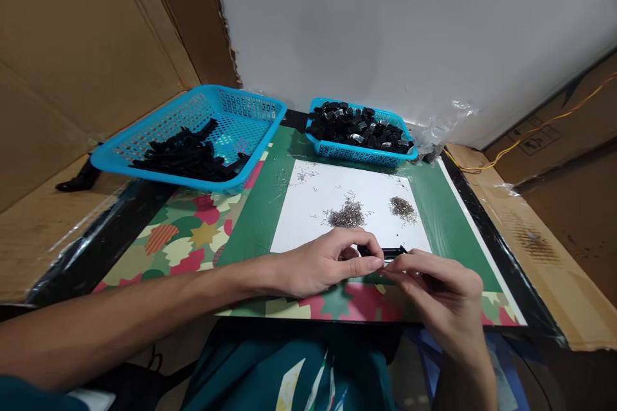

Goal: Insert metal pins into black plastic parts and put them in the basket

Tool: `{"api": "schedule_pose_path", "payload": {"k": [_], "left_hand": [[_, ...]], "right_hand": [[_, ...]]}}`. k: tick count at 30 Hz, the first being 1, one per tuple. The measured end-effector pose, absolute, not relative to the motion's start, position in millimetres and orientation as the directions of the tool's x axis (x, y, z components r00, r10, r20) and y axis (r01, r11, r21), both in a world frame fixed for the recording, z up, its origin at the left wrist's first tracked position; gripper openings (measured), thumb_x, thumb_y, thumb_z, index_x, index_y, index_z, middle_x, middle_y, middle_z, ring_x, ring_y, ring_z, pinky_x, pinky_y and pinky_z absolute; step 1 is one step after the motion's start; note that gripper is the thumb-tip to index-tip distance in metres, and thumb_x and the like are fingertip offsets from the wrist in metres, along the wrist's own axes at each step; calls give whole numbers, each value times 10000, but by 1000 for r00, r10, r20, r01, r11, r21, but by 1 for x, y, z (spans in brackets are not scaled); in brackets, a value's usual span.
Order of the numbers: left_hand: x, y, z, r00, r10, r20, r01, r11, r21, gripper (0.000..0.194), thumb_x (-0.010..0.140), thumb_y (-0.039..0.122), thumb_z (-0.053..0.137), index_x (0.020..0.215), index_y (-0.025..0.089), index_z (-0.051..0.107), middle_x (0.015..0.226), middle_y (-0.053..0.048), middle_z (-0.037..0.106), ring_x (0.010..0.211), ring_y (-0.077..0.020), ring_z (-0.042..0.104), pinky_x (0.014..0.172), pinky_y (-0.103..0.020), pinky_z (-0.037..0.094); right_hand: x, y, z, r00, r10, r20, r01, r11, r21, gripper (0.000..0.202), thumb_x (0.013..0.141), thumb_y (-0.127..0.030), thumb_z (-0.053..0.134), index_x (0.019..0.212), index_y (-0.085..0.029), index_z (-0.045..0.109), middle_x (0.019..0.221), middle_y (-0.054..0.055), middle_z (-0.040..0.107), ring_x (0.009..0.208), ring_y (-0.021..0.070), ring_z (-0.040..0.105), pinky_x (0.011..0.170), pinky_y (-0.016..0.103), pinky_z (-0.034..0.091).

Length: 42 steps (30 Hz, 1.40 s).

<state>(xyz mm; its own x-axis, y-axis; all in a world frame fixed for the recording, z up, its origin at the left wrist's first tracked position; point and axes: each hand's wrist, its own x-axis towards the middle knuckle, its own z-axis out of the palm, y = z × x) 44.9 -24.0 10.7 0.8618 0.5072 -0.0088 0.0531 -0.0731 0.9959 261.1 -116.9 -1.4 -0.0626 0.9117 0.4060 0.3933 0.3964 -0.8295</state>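
Note:
My left hand [332,262] rests over the near edge of a white sheet [303,205], its thumb and forefinger closed on a slim black plastic part [394,252]. The part's far end sticks out to the right between my hands. My right hand [436,286] meets it from the right, thumb and fingertips pinched together close to the left thumb. Whatever those right fingertips hold is too small to make out. Just beyond my hands, a heap of tiny metal springs or bent wire pieces [346,214] lies on the sheet, with a smaller heap [403,208] to its right.
A large blue basket [263,141] at the left holds long black parts [187,157]. Behind the sheet, a smaller blue basket [359,154] is full of black pieces [359,127]. A clear plastic bag [434,135] lies beside it. Cardboard [544,192] and a yellow wire [540,128] are at right.

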Motion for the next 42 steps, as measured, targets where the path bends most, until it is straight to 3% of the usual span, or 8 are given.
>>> {"api": "schedule_pose_path", "payload": {"k": [5, 8, 14, 22, 25, 28, 35, 42], "left_hand": [[44, -23, 9, 853, 522, -5, 43, -61, 997, 278, 1066, 433, 612, 1041, 160, 663, 868, 12, 579, 708, -111, 478, 674, -245, 406], [44, -23, 8, 817, 575, 52, 51, -162, 986, 253, 1059, 407, 630, 1023, 165, 692, 949, -10, 610, 785, -128, 530, 726, -259, 428], [43, -22, 2, 777, 620, 110, 125, -322, 938, 202, 1041, 364, 670, 1021, 176, 742, 974, -17, 591, 875, -151, 572, 806, -278, 438], [41, -24, 0, 779, 617, 114, 215, -434, 875, 281, 1118, 373, 516, 1109, 204, 740, 1087, -40, 617, 928, -165, 621, 855, -292, 468], [42, -24, 1, 799, 588, 123, 224, -481, 848, 276, 1136, 332, 469, 1245, 221, 698, 1176, -51, 659, 1007, -180, 655, 892, -289, 484], [43, -24, -3, 784, 607, 134, 250, -506, 825, 356, 1101, 330, 567, 1433, 209, 617, 1213, -68, 721, 1040, -206, 692, 921, -301, 504], [47, -26, -10, 749, 651, 122, 291, -489, 822, 365, 1016, 375, 718, 1313, 167, 759, 1153, -97, 795, 1000, -232, 753, 901, -319, 554], [47, -28, -3, 767, 634, 97, 314, -502, 806, 386, 1067, 407, 633, 1334, 152, 744, 1177, -113, 790, 975, -228, 745, 912, -350, 559]], "right_hand": [[261, -119, -1, 14, 947, 321, 453, 280, -846, 64, 939, -227, 769, 958, -249, 825, 623, -43, 576, 511, 97, 418, 472, 241, 327], [257, -121, -2, 99, 967, 233, 446, 166, -879, 106, 937, -300, 774, 996, -230, 829, 604, -57, 463, 515, 97, 381, 466, 236, 296], [245, -121, -3, 107, 988, 111, 345, 68, -936, 209, 982, -370, 710, 1008, -194, 819, 642, -22, 555, 547, 110, 449, 491, 231, 334], [247, -120, -5, 219, 972, 87, 340, 8, -940, 224, 910, -390, 758, 880, -172, 799, 605, -43, 450, 527, 101, 369, 478, 236, 271], [255, -116, -9, 367, 927, 78, 329, -51, -943, 259, 859, -420, 786, 820, -164, 779, 607, -45, 439, 533, 101, 365, 483, 238, 279], [263, -112, -13, 373, 927, 23, 372, -127, -920, 283, 829, -433, 782, 824, -150, 775, 597, -49, 437, 533, 101, 362, 489, 242, 278], [263, -111, -18, 317, 947, -56, 478, -210, -853, 322, 822, -452, 717, 803, -133, 754, 545, -55, 438, 513, 102, 359, 492, 247, 262], [259, -109, -21, 331, 944, -9, 528, -192, -827, 281, 826, -421, 701, 767, -149, 739, 515, -56, 457, 486, 103, 378, 490, 251, 268]]}}
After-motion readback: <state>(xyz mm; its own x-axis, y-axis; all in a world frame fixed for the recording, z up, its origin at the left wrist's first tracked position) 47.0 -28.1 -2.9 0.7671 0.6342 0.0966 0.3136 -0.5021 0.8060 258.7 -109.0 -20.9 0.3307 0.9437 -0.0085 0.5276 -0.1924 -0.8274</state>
